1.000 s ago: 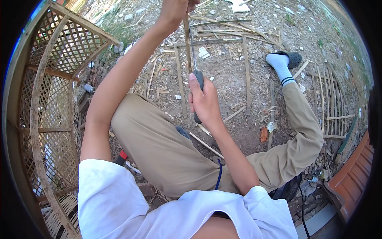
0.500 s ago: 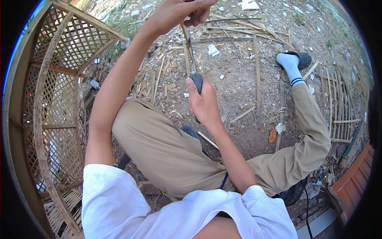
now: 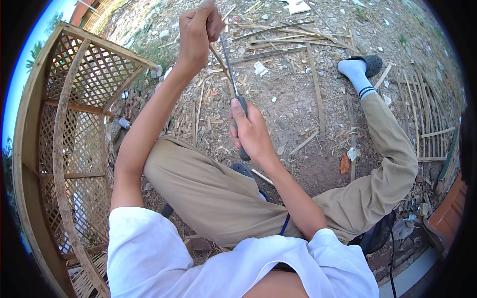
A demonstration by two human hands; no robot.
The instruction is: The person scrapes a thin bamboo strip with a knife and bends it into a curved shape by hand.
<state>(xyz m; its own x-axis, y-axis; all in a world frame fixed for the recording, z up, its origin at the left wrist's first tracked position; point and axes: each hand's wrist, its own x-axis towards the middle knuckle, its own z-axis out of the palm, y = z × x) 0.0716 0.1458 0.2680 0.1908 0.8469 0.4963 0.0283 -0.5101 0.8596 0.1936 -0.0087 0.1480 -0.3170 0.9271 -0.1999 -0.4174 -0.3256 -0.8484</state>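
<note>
My right hand (image 3: 252, 131) is wrapped round the dark handle of a knife (image 3: 229, 65), thumb along its top. The long narrow blade points away from me, up toward my other hand. Farther out, my left hand (image 3: 198, 35) is closed at the upper end of a thin bamboo strip (image 3: 217, 56). That strip slants down beside the blade, and its lower end comes close to the knife handle. Whether the edge touches the strip I cannot tell. The fingertips of my left hand are partly hidden by the hand itself.
At the left stands a wooden lattice frame (image 3: 59, 149). Several loose strips (image 3: 283, 42) lie on the littered ground ahead. A slatted bamboo panel (image 3: 430, 119) is at the right, near my outstretched foot in a dark clog (image 3: 371, 65). An orange-brown ridged object (image 3: 449, 206) sits at lower right.
My left hand has shifted left and its wrist has turned upright. The knife and strip now lean more to the left. My right hand has moved slightly down, and the whole view has tilted.
</note>
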